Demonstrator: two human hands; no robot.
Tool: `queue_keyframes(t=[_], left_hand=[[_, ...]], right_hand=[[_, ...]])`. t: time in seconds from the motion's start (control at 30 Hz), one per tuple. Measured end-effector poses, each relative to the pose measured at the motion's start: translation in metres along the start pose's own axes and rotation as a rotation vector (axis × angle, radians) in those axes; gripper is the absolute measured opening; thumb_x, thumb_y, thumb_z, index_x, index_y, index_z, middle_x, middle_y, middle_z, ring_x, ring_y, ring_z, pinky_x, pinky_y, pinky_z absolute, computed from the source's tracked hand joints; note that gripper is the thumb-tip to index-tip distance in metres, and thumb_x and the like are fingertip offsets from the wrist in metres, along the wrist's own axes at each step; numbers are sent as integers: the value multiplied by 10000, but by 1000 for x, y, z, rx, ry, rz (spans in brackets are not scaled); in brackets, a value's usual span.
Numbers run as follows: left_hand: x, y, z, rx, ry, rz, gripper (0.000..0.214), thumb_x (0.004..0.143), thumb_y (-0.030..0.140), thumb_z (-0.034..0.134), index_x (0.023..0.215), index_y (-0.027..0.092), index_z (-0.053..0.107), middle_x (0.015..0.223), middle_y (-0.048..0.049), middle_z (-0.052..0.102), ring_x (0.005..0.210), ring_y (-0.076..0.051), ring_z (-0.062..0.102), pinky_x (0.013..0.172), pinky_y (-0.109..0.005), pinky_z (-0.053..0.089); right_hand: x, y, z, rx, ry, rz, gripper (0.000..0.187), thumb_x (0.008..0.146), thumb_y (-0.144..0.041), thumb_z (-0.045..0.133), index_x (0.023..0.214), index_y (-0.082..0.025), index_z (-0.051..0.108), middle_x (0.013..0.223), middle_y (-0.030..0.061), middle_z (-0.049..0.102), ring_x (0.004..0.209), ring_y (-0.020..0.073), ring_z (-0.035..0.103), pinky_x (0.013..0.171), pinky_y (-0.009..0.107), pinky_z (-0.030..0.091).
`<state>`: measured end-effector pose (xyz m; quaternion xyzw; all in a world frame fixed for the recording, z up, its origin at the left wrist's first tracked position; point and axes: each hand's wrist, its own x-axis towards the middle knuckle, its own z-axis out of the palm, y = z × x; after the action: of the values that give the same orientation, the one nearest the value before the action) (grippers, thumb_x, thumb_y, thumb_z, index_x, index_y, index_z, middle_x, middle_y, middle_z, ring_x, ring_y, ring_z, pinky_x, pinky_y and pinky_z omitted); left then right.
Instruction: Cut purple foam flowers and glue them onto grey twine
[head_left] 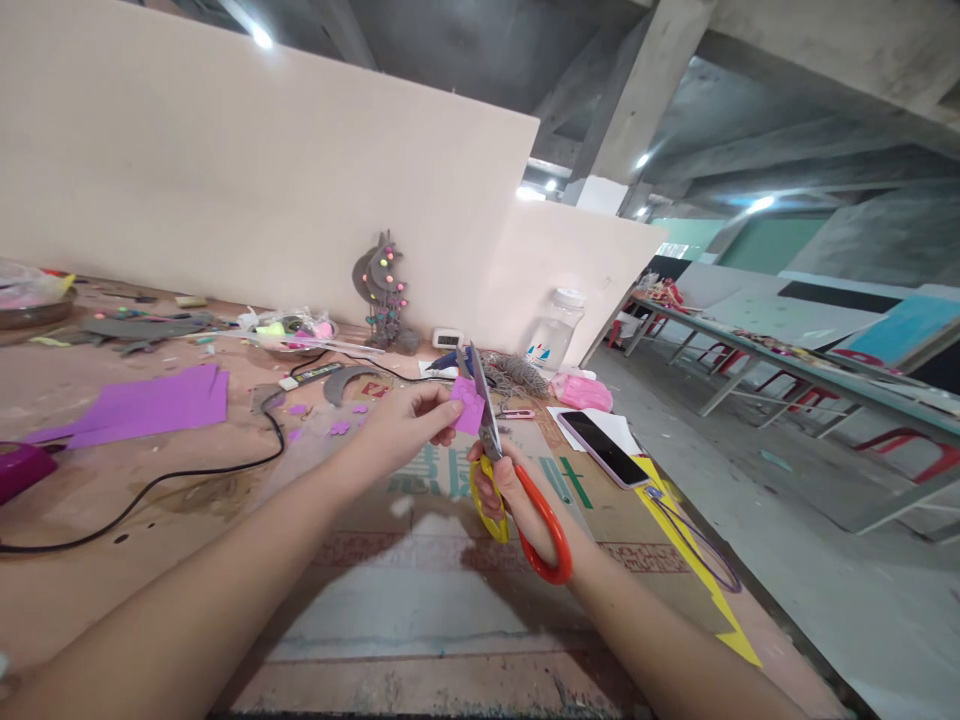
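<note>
Between the thumb and fingers of my left hand (pixel 420 418) is a small piece of purple paper (pixel 468 405) with faint outlines on it. My right hand (pixel 510 495) grips scissors (pixel 543 530) with one red-orange and one yellow handle loop. Their blades are parted and point up and away, right beside the paper's right edge; whether they touch it I cannot tell. Small purple flower-shaped cutouts (pixel 340 428) lie on the table to the left of my left hand. Larger purple sheets (pixel 150 405) are stacked farther left.
A black cable (pixel 217 468) crosses the table's left side. A phone (pixel 604 447) and yellow paper (pixel 694 560) lie at the right edge. Behind stand a grey moon-shaped ornament (pixel 382 290), a small clock (pixel 448 338) and a clear jar (pixel 555 330). Cardboard (pixel 450 560) covers the near middle.
</note>
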<state>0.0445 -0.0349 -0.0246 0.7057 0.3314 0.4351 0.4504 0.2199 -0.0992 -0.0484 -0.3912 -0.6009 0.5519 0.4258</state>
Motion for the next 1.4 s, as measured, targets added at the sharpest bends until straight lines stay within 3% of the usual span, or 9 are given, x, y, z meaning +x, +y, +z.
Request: queue_keyframes(t=[0.53,1.4], left_hand=[[1,-5,-5,-38,48,25,292,849,415,536,699,166,555,600,29,553,577,-105,526,583,-217,416],[4,-5,-9,-41,132,30,287,837,397,544,667,165,537,587,25,548,573,-102,495,580,-222,394]], right_hand=[[3,6,-9,-60,-39,-61,432,840,-623,489,981,-217,454,643,-45,330,520,98,261,479,252,216],[3,8,-15,-149,-46,1,441,847,-628,465,991,-211,457,639,-53,322,522,93,289,470,232,262]])
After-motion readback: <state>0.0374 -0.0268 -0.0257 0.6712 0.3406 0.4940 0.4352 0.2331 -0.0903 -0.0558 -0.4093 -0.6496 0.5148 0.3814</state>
